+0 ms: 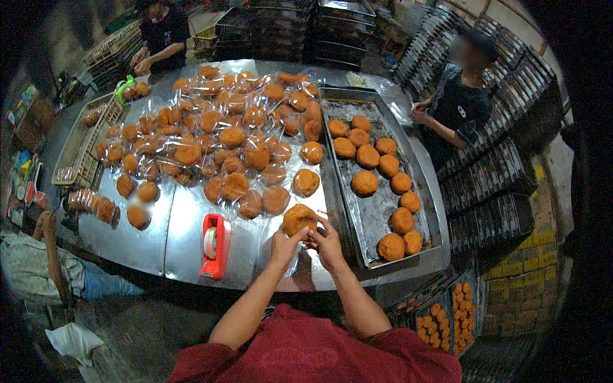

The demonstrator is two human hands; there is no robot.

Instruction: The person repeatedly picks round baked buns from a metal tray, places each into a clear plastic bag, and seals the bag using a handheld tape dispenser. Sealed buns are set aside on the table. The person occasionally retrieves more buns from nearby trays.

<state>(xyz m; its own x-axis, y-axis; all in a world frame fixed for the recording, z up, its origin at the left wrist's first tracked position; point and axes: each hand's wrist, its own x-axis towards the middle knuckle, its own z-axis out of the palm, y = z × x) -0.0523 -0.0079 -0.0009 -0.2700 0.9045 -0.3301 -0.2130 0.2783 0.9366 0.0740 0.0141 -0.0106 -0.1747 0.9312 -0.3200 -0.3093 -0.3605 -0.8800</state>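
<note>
Between my two hands, over the table's near edge, is a round browned bun [300,220]. My left hand [288,243] holds its near left side, thumb towards the middle. My right hand [325,242] has its fingertips at the bun's near right side; whether they grip the bun or the clear plastic bag [293,261] below it, I cannot tell. Two loose buns, one of them nearer [306,182], lie just beyond. To the left, a red tape dispenser [215,246] stands on the metal table [187,258]. A large heap of bagged buns [232,136] covers the table's middle.
A metal tray [352,215] with loose buns lies to my right. At left are a plastic crate [79,165], a row of wrapped buns [93,206] and a green tape dispenser [125,88]. Co-workers are around the table. Stacked trays [483,225] stand at the right.
</note>
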